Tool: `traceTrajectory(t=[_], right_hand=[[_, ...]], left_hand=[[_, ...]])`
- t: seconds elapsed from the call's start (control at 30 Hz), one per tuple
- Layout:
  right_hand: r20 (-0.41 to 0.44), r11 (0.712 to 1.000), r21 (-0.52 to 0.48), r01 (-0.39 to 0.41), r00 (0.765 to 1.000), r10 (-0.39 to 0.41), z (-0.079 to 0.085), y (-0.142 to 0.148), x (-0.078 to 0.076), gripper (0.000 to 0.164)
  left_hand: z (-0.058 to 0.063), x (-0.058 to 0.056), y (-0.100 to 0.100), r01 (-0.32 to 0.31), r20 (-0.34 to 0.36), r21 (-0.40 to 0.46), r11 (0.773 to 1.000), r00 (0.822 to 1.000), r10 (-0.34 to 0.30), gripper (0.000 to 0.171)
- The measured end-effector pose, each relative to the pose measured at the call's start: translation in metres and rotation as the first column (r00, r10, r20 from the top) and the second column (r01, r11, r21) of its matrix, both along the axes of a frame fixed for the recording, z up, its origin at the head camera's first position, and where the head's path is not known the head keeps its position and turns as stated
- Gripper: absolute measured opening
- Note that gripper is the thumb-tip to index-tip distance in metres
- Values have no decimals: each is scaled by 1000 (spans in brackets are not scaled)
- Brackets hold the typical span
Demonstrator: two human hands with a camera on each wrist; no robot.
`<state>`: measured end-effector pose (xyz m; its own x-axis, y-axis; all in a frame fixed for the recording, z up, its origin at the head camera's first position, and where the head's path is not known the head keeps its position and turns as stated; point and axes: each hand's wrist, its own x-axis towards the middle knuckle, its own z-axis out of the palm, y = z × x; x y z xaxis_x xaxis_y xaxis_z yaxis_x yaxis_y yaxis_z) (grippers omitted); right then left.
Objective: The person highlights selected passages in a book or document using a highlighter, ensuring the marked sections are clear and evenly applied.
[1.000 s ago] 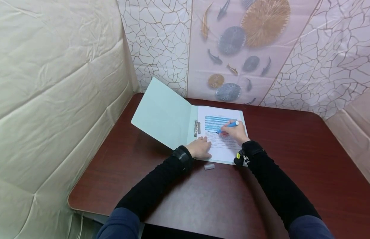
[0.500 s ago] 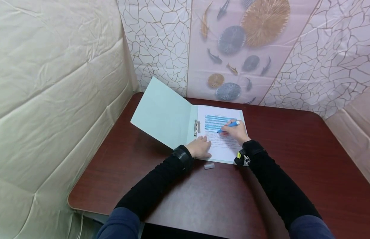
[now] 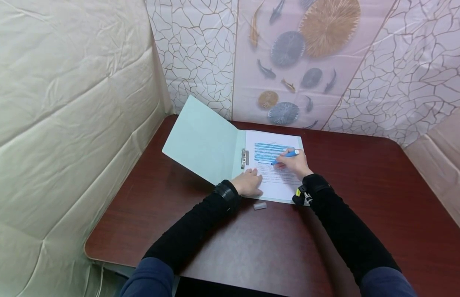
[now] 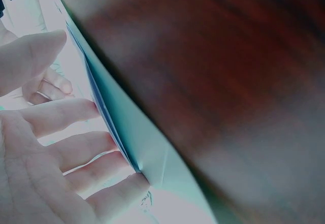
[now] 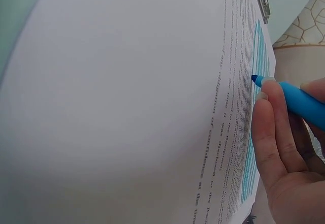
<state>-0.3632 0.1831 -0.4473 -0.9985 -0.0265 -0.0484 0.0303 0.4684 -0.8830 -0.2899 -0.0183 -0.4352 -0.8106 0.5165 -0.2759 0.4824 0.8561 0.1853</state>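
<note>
A pale green folder (image 3: 204, 142) lies open with its left cover raised at a slant. Clipped inside is a printed sheet (image 3: 274, 192), its upper lines covered in blue highlighting. My right hand (image 3: 294, 163) pinches a blue highlighter (image 3: 291, 154), and in the right wrist view the tip of the highlighter (image 5: 294, 99) meets the text just below the marked lines. My left hand (image 3: 247, 183) rests flat with fingers spread on the lower left of the sheet. In the left wrist view the fingers (image 4: 76, 150) lie straight along the folder edge (image 4: 147, 148).
A small translucent cap (image 3: 260, 206) lies on the dark red-brown table (image 3: 140, 231) just in front of the folder. A metal clip (image 3: 244, 159) sits at the folder's spine. Patterned cloth (image 3: 200, 53) hangs behind the table and quilted cloth (image 3: 66, 123) at the left.
My right hand has slid the highlighter slightly to the right along a line of text. The left hand and the folder stay in place.
</note>
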Motion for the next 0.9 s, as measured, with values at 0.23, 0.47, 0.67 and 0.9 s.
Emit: traceTrajectory(t=[0.23,0.47,0.67,0.9], right_hand=[[17,1000,3,9,1000,-9,1,1,0,18],[26,1000,-11,-3,1000,4,0,3,0,20],[24,1000,-13,-9,1000,9,-2,7,-1,20],[9,1000,4,-19,1000,19,-2,7,-1,20]], left_hand=[[-1,-1,0,0,-6,0,1000,1000,0,62],[-1,-1,1,0,1,-2,1000,1000,0,62],[-2,-1,1,0,-4,-3,1000,1000,0,62],[-3,-2,1,5,-14,-8,1000,1000,-5,61]])
